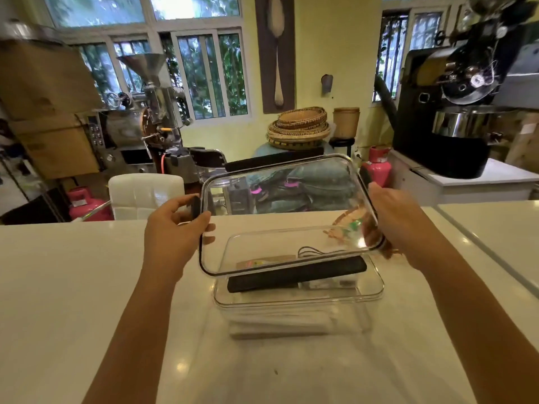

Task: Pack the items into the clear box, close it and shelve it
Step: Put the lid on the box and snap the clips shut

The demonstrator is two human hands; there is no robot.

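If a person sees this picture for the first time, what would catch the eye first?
First, the clear lid held tilted in the middle of the view, the left hand and right hand gripping its two short ends. Right under it, the open clear box stands on the white counter with some items inside. Behind, a big black machine fills the upper right.

One view only, from a wide-angle camera on the person's head, looking forward and down across the white worktop (73, 287). It sits close: both forearms run in from the bottom edge, and the clear box (297, 298) lies mid-frame, near the worktop's far edge. Beyond that edge the lens takes in the room, its windows bowed by the wide angle.
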